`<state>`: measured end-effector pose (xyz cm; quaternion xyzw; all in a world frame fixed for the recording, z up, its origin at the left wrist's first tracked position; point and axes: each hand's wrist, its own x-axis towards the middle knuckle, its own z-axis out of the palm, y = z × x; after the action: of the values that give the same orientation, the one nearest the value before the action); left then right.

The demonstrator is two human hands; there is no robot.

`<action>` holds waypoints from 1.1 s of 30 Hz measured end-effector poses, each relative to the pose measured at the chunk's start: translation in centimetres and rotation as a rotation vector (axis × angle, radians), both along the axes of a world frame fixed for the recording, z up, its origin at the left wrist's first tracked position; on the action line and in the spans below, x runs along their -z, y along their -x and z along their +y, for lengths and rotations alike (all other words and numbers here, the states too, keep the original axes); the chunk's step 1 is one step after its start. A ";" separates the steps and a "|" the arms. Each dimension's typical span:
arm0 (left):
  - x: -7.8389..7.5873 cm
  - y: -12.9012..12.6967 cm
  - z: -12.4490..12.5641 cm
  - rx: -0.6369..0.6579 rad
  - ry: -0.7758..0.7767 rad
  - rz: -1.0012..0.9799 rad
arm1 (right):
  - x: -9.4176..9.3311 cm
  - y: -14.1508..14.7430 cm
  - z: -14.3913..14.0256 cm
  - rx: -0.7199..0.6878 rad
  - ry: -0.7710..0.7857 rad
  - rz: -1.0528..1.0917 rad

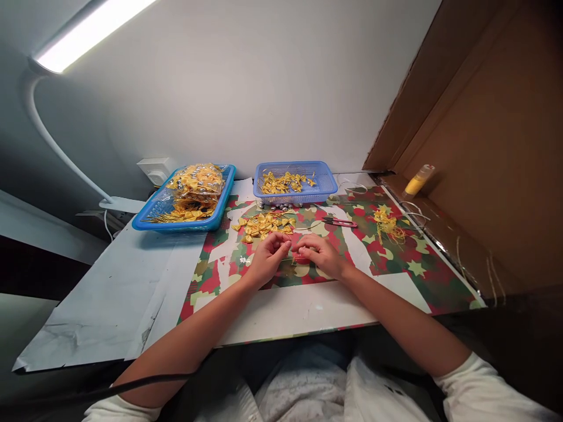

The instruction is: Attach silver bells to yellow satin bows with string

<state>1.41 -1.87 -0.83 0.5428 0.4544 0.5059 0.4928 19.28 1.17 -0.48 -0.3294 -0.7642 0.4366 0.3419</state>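
Observation:
My left hand (267, 257) and my right hand (320, 253) meet fingertip to fingertip over the patterned paper (396, 275) on the table. They pinch something small between them, too small to make out. Just beyond my fingers lies a loose pile of small yellow bows (263, 224). Red-handled snips (341, 222) rest to the right of that pile. A tangle of yellow thread and bows (387, 224) lies further right.
At the back stand a blue tray (149, 220) heaped with bagged yellow bows and a smaller blue basket (325, 186) holding several loose bows. A yellow bottle (419, 179) leans on the brown cardboard wall to the right. A lamp arm (53, 146) curves up at left.

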 end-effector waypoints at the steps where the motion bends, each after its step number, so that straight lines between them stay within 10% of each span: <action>1: 0.1 0.0 0.0 -0.002 0.001 -0.008 | 0.1 0.2 -0.1 -0.027 0.026 0.002; 33: -0.3 0.0 0.3 -0.175 -0.021 0.013 | -0.7 0.7 -0.5 -0.055 0.601 0.228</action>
<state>1.40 -1.60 -0.57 0.5096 0.4981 0.5479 0.4382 18.53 0.70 0.26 -0.3439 -0.5664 0.6860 0.3006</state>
